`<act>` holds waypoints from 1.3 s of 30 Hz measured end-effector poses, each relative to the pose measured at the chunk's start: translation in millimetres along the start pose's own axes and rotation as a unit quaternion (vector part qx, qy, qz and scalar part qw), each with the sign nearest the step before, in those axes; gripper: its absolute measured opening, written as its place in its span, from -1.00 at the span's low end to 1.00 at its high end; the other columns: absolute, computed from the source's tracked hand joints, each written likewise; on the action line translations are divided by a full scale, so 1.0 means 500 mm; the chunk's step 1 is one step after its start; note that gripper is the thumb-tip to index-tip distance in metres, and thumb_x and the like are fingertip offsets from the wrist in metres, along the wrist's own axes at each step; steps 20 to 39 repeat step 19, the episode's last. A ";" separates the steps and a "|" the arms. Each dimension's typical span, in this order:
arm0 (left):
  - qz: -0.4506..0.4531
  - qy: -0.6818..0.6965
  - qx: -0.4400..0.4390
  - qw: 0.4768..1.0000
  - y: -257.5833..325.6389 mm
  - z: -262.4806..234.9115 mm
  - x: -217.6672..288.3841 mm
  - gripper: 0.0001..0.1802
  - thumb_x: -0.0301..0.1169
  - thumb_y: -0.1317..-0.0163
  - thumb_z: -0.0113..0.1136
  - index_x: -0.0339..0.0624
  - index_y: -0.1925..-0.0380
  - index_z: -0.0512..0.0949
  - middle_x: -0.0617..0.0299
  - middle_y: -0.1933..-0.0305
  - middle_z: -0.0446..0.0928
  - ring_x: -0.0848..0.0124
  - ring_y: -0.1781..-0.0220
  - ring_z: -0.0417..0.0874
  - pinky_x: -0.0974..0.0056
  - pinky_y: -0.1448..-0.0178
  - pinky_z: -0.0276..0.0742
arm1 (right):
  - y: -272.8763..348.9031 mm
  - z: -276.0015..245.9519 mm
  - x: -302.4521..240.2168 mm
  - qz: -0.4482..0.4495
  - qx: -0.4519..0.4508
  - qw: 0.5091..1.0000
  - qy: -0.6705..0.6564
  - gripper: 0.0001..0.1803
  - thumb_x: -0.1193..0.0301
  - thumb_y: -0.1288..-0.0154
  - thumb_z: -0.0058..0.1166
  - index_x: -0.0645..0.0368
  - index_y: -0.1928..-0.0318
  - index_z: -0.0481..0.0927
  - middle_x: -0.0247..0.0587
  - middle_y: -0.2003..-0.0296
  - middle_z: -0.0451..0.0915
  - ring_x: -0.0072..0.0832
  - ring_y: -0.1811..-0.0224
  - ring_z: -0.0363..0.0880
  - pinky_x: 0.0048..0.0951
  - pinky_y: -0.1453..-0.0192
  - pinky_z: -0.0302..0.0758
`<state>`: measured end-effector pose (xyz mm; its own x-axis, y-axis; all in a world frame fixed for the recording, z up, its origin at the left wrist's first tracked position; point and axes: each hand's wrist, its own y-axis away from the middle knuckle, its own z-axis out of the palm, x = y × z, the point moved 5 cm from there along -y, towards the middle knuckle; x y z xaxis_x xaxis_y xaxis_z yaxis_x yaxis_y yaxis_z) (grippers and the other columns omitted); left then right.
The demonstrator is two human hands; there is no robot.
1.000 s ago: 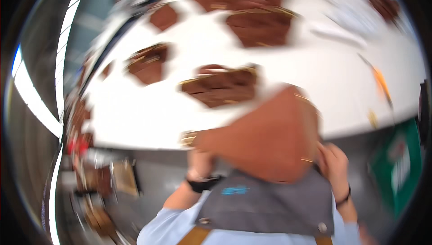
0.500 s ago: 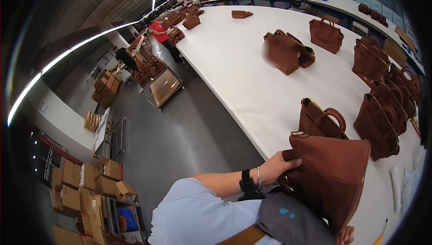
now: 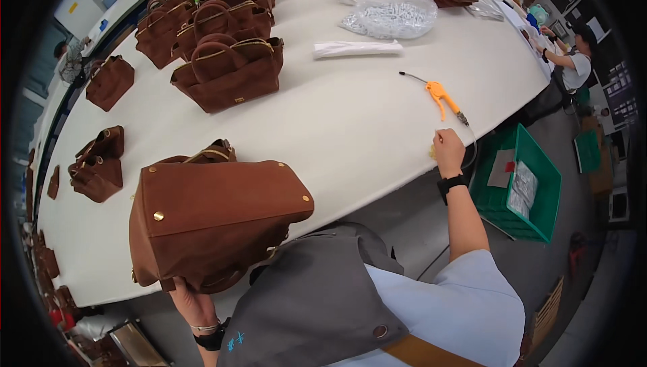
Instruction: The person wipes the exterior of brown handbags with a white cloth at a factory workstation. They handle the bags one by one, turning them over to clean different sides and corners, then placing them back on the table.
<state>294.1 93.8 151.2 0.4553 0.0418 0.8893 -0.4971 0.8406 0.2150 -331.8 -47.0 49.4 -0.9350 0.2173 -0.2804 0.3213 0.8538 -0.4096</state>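
Note:
A brown leather handbag (image 3: 216,198) is held bottom up over the near left edge of the table, its flat base with round gold studs facing me. My left hand (image 3: 192,306) grips it from beneath, by the hanging handles; most of the fingers are hidden behind the bag. Away to the right, my right hand (image 3: 449,151) is closed at the table's front edge. A small yellowish bit shows beside its fingers, too little to name. Just beyond that hand lies an orange air blow gun (image 3: 441,97) with a thin black nozzle and a hose running off the edge.
Several brown handbags (image 3: 232,74) stand on the white table (image 3: 323,117) at the back left. Farther back are a white roll (image 3: 357,49) and a clear plastic bag of small white pieces (image 3: 391,16). A green crate (image 3: 549,198) sits right; a co-worker (image 3: 573,64) is beyond.
My view has swung to the right. The handbag stays in my left hand. My right hand has left the bag's lower side and is now closed near the air blow gun.

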 end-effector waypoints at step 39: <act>0.091 -0.372 -0.286 0.878 -0.263 0.677 0.203 -0.41 -0.10 -0.17 0.34 -0.36 -0.02 0.51 0.17 0.06 0.60 0.42 0.05 0.60 0.27 -0.12 0.50 | 0.106 0.150 0.067 -0.041 -0.234 0.941 0.241 -0.63 0.48 -0.31 -0.06 0.46 -0.06 0.47 0.01 0.06 0.43 -0.14 -0.04 0.44 -0.33 -0.01 0.58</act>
